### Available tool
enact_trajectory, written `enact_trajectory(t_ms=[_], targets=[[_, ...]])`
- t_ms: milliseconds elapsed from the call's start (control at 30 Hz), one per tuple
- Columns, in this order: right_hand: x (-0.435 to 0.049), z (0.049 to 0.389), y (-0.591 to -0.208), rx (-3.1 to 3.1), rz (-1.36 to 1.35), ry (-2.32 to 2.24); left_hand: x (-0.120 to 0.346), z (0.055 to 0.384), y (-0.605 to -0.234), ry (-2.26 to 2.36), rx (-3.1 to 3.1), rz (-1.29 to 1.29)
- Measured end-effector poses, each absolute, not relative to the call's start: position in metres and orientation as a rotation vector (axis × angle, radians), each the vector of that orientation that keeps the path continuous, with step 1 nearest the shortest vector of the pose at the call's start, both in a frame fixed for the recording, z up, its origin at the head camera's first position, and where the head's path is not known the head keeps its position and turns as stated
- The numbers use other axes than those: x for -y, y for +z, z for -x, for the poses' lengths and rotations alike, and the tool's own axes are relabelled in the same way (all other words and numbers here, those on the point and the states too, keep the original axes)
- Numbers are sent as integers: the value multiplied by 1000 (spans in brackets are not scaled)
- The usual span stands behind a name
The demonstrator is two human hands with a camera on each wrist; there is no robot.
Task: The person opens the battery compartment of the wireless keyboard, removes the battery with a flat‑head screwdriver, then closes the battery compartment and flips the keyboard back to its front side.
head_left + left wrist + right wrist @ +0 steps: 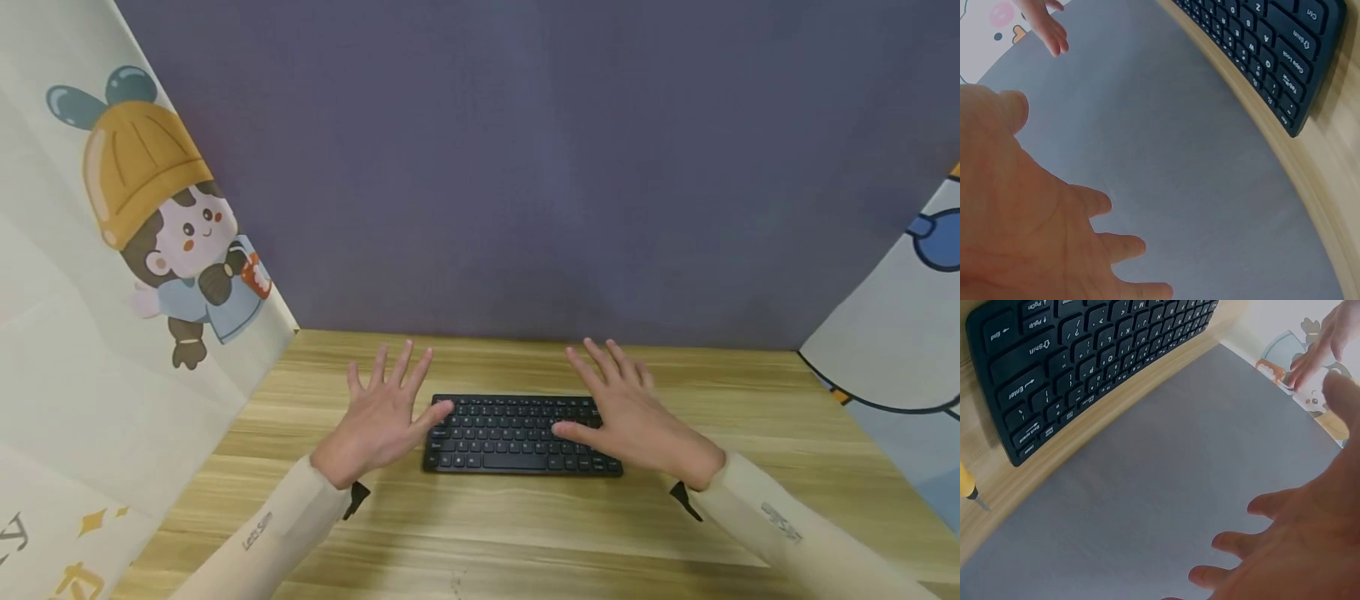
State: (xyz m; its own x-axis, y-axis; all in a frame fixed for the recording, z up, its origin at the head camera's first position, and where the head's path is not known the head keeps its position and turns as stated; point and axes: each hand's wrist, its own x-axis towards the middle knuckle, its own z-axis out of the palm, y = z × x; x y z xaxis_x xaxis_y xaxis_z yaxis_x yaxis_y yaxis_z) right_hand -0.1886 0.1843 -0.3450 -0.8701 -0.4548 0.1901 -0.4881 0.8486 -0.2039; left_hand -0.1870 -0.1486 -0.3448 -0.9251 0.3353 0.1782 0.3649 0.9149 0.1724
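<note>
A black compact keyboard (510,435) lies flat on the wooden table. Over its left end, my left hand (381,427) is held with fingers spread and nothing in it; the thumb overlaps the corner keys in the head view. My right hand (637,423) is likewise spread and holds nothing, covering part of the keyboard's right side. Both wrist views show the hands raised, apart from the keys: the left palm (1029,219) beside the keyboard (1272,50), and the right hand (1297,550) well away from the keyboard (1085,362).
In the right wrist view, a yellow-handled tool (966,482) with a thin metal tip lies on the table, partly cut off by the frame. A dark grey panel (525,183) stands behind the wooden table (480,533). Light panels with cartoon prints (180,217) flank it.
</note>
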Motion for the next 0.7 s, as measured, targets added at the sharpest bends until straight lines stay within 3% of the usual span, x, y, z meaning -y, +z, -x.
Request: enact_trajectory(t_ms=[700], targets=[[-165, 209, -384, 2987, -973, 599, 162, 205, -389, -439, 2895, 640]])
